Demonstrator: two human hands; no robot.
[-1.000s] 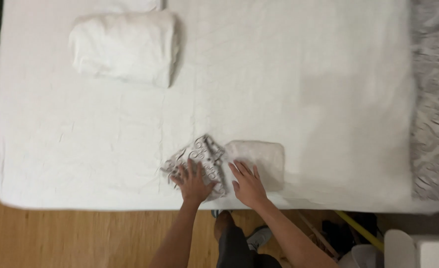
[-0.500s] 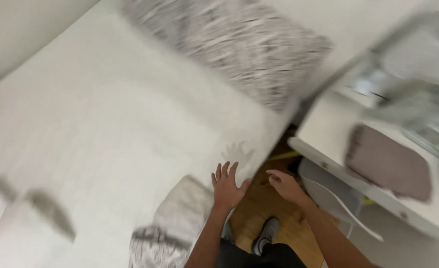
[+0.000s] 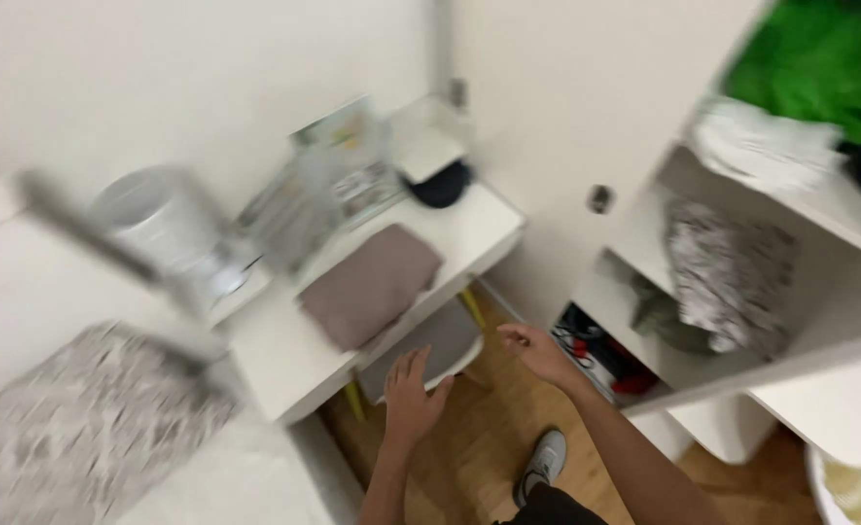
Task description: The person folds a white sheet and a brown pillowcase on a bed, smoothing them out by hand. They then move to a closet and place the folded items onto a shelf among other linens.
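Empty hands beside the desk

Left hand (image 3: 413,397) and right hand (image 3: 537,352) hover spread, gripping nothing, just right of the desk (image 3: 275,360) bearing a folded brown cloth (image 3: 370,284); a careless swing could clip the chair (image 3: 428,342) below.

Both hands empty: left hand (image 3: 413,397) over grey chair (image 3: 430,342), right hand (image 3: 537,352) near open wardrobe (image 3: 732,379).

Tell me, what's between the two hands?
In the head view, nothing is held between the left hand and the right hand. Below the gap show the grey chair seat and the wooden floor.
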